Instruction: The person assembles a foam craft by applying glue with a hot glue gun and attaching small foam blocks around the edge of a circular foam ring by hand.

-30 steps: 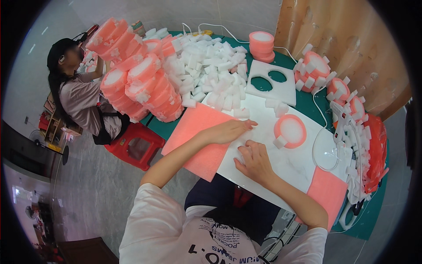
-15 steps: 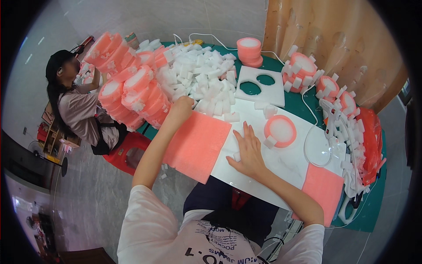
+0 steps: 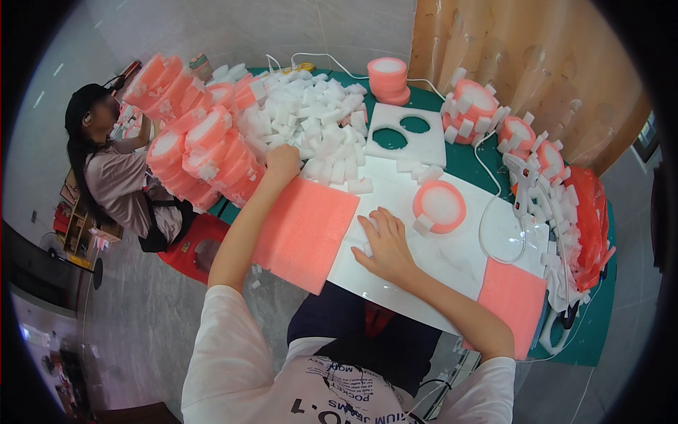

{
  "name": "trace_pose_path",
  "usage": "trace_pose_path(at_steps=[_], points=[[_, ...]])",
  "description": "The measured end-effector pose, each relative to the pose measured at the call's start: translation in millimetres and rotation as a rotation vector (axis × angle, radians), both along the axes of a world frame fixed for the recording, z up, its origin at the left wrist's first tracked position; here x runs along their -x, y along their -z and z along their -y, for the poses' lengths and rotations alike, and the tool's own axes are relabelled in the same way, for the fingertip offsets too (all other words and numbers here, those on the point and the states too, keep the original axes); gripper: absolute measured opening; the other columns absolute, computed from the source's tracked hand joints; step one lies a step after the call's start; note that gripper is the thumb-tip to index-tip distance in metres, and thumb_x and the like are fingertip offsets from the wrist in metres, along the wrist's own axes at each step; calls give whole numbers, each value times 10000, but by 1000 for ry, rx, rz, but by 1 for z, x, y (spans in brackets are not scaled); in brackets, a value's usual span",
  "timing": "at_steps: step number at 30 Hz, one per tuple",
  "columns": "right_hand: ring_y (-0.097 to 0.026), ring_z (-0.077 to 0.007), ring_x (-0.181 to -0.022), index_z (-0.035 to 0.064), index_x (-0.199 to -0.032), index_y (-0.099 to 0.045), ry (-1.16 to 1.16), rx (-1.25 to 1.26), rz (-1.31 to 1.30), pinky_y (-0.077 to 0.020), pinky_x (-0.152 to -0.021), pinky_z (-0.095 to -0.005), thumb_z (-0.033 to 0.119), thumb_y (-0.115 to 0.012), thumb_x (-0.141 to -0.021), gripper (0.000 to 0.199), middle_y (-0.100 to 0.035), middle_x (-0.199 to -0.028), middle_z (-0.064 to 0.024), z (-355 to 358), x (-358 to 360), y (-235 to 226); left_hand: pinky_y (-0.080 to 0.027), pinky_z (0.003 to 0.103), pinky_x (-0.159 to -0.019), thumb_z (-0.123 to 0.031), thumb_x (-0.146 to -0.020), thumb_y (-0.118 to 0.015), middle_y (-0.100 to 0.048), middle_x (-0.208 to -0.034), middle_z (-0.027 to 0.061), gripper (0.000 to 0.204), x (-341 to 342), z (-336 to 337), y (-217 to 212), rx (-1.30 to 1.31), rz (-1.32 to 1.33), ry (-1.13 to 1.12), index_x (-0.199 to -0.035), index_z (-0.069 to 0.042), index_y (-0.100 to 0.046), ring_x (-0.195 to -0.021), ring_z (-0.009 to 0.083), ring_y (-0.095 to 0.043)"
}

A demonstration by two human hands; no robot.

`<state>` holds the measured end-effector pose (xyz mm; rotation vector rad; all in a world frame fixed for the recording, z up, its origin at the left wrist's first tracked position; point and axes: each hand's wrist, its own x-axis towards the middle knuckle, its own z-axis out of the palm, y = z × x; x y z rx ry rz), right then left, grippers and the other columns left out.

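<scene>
Left hand (image 3: 282,157) reached further into white foam blocks (image 3: 311,120), grip unclear | right hand (image 3: 385,240) flat, open, holding nothing, on white sheet (image 3: 452,254) | one pink ring (image 3: 439,206) started, many blocks left

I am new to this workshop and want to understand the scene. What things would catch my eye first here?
The big heap of small white foam blocks at the far middle of the table draws the eye, with the left hand reaching into its near edge. Left of it lie stacks of pink foam rings. Nearer, the right hand rests flat on the white board, beside a pink foam sheet.
</scene>
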<state>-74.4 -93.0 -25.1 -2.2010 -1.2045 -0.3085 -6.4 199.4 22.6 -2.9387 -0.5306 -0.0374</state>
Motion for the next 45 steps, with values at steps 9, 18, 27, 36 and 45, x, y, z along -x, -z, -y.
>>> trace_pose_path(at_steps=[9,18,27,36,45], points=[[-335,-364,-1187,1,-1140,-488,-9,-33,23,-275,-932,-486,276,-639,-725,520,-426,-1150,-191,1,-5,1,-515,375,-695,-223,-630,-678,-655,-875,160,288,5,-4,-31,176,85,90,-830,-17,-656,-814,305,-646],[-341,-375,-1187,11,-1097,-511,-8,-33,11,-291,-929,-461,230,-655,-718,461,-431,-1092,-184,2,-6,-3,-492,332,-651,-247,-844,-406,-612,-869,134,323,6,-16,-49,760,359,55,-1022,-51,-591,-745,228,-594],[-349,-375,-1175,8,-1038,-513,-22,-43,22,-279,-925,-497,237,-639,-727,406,-435,-1060,-184,2,-3,2,-403,210,-555,-268,-928,-421,-537,-831,33,238,19,-21,-60,1698,398,23,-1059,-104,-535,-667,85,-481],[-307,-406,-1220,8,-1038,-524,-23,-30,15,-275,-940,-509,236,-630,-739,391,-420,-1153,-216,1,-4,0,-444,227,-613,-148,-831,-574,-586,-864,79,201,12,-15,-83,1170,861,232,-1018,-76,-575,-685,117,-553],[-283,-429,-1234,7,-1076,-529,14,-5,30,-282,-945,-492,223,-633,-739,414,-400,-1219,-219,1,-2,4,-503,395,-703,-109,-734,-593,-614,-942,179,203,-15,-35,-56,17,270,168,-929,-78,-643,-864,306,-625]])
